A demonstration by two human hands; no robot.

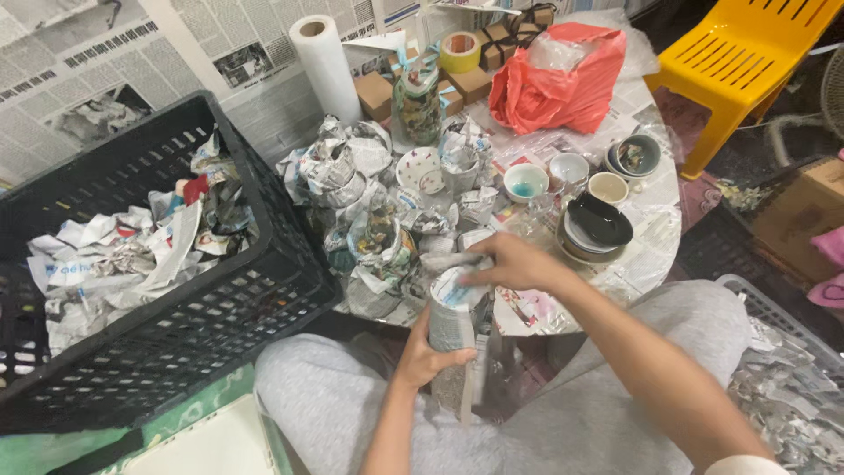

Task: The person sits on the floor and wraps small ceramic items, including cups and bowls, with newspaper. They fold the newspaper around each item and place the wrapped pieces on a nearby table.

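Note:
My left hand [428, 352] grips a tall object wrapped in newspaper [453, 312], held upright over my lap. My right hand [510, 262] rests on its top, fingers pressing the paper folds there. Just beyond it, several newspaper-wrapped bundles [369, 233] crowd the near side of a small round table [651, 242] covered in newsprint.
A black plastic crate [176, 352] of crumpled newspaper sits at left. On the table stand small cups [526, 182], stacked dark bowls [596, 224], a red plastic bag [549, 84], a tape roll [460, 51], a paper roll [325, 62] and small boxes [375, 94]. A yellow chair [738, 62] stands at right.

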